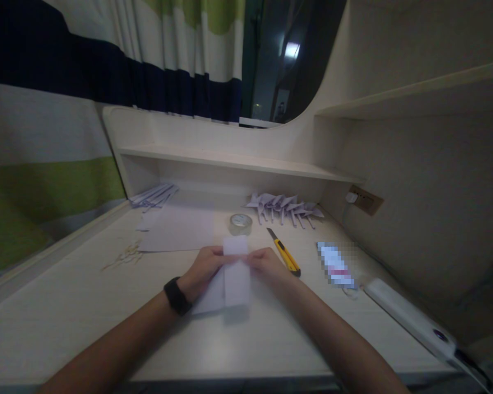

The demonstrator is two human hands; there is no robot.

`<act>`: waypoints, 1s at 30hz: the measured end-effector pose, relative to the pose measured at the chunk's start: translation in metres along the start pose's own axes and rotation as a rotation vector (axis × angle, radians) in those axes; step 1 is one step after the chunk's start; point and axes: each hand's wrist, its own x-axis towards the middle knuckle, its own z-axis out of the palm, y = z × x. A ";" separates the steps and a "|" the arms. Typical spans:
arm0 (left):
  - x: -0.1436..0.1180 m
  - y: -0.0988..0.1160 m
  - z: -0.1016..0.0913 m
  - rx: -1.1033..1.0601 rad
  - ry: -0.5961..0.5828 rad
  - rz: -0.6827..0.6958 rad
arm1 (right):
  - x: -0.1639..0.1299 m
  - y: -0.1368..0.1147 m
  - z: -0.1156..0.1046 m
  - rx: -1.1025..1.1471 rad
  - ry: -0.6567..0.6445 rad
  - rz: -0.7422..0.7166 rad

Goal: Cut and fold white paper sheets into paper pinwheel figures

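Between my two hands is a white sheet of paper [236,284], folded over so that a narrow strip stands up near the middle of the desk. My left hand [203,268], with a dark watch on its wrist, pinches the strip's left edge. At the right edge, the thumb and fingers of my right hand [269,262] close on the same strip. Part of the paper spreads flat below my left hand. Just beyond the paper sits a roll of clear tape [240,223]. A yellow utility knife [285,254] lies right of my right hand, its blade pointing away.
White paper sheets [181,227] lie at the back left, near rolled paper sticks [154,196] and thin yellowish strands [125,256]. Several paper pinwheels [283,205] rest at the back right. A phone [337,265] and a long white lamp [408,314] are along the right wall.
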 end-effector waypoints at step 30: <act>0.017 -0.007 -0.022 -0.107 0.099 -0.101 | 0.003 0.007 -0.009 -0.075 -0.194 0.295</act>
